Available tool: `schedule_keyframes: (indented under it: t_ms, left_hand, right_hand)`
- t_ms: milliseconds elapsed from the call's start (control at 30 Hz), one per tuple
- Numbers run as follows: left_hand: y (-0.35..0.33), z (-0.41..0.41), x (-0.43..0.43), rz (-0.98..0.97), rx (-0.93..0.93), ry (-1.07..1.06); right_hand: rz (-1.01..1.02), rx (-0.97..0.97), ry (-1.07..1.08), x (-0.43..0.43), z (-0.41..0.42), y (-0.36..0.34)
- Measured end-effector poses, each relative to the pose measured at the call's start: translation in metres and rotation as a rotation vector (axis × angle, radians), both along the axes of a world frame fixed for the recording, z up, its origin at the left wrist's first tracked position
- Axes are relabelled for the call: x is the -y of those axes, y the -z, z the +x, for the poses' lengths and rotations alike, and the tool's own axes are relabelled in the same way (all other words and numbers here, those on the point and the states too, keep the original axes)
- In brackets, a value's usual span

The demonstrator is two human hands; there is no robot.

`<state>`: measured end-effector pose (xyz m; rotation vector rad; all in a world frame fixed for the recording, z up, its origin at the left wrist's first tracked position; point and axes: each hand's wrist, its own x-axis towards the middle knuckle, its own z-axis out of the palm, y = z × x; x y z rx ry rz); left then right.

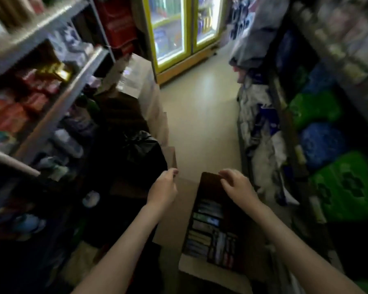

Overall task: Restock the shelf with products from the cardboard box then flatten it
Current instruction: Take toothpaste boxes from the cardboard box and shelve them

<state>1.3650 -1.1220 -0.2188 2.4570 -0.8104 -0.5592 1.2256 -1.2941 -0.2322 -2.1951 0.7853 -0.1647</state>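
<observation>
The box [212, 228] sits low in the aisle, between the shelves, its packs [208, 225] standing in tight rows. The left hand [164, 185] pinches a stiff brown flap [172, 158]; the right hand [236, 185] hovers with its grip loose at the far rim. Fold the flaps fully outward so the slim, glossy packs lift clear.

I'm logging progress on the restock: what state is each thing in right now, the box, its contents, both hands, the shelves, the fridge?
cardboard box: open, flaps up, not flattened.
products: still packed in rows inside the box.
left hand: pinching the far left flap.
right hand: fingers curled at the far edge; grip unclear.
left shelf: stocked with goods.
fridge: doors shut, lit inside.
black bag: tied shut.
</observation>
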Motion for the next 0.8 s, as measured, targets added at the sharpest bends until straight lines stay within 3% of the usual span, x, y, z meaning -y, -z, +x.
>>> schedule_keyframes:
  t_ms: [233, 500, 667, 800]
  left_hand:
    - [0.150, -0.041, 0.073, 0.057, -0.219, 0.047]
    - [0.393, -0.063, 0.098, 0.223, -0.373, 0.068]
    - [0.537, -0.069, 0.131, 0.324, -0.320, 0.027]
    - [0.626, -0.071, 0.151, 0.362, -0.339, -0.141]
  right_hand:
    - [0.209, -0.232, 0.282, 0.039, -0.064, 0.162]
    - [0.388, -0.437, 0.533, 0.035, -0.093, 0.397]
    - [0.310, -0.492, 0.388, 0.051, -0.070, 0.531]
    - [0.185, -0.561, 0.029, 0.060, -0.028, 0.642]
